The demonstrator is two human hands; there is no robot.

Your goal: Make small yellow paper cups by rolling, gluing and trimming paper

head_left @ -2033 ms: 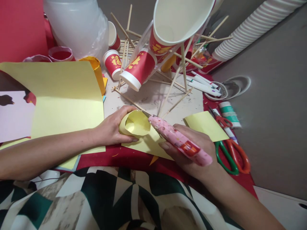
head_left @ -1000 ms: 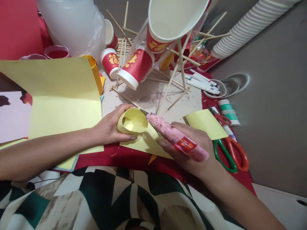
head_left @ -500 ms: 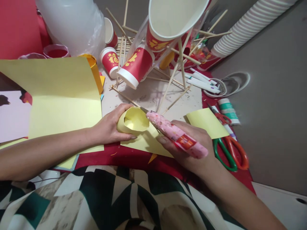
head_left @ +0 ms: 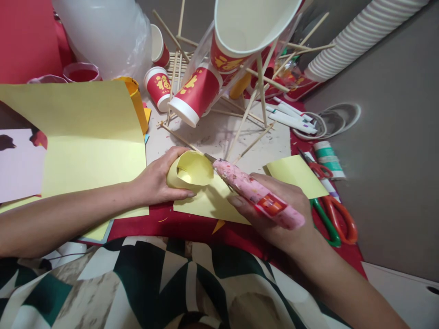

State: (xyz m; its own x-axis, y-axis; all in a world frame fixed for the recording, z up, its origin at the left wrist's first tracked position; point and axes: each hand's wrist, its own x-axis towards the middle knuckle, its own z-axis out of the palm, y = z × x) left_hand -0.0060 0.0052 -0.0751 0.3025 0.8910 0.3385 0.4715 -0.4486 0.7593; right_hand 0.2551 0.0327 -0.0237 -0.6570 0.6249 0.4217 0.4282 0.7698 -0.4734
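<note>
My left hand [head_left: 159, 176] is closed around a short rolled tube of yellow paper [head_left: 195, 176], its open end tilted up toward me. A pink glue gun [head_left: 257, 194] with a red switch is gripped in my right hand [head_left: 281, 214]. Its metal nozzle sits close to the tube's right rim; I cannot tell whether they touch. Under the tube and the glue gun lies a flat yellow paper sheet [head_left: 209, 205]. Another small yellow paper piece [head_left: 295, 176] rests beyond my right hand.
Behind my hands stands a wooden stick frame [head_left: 260, 91] carrying red paper cups [head_left: 200, 93]. Scissors with green and orange handles [head_left: 338, 221] lie at the right. A large yellow sheet [head_left: 92, 141] covers the left side. A stack of white cups [head_left: 363, 36] leans at the back right.
My right hand has drawn the glue gun slightly right and toward me, its nozzle shifting off the tube's rim. The left hand holds the tube almost unchanged.
</note>
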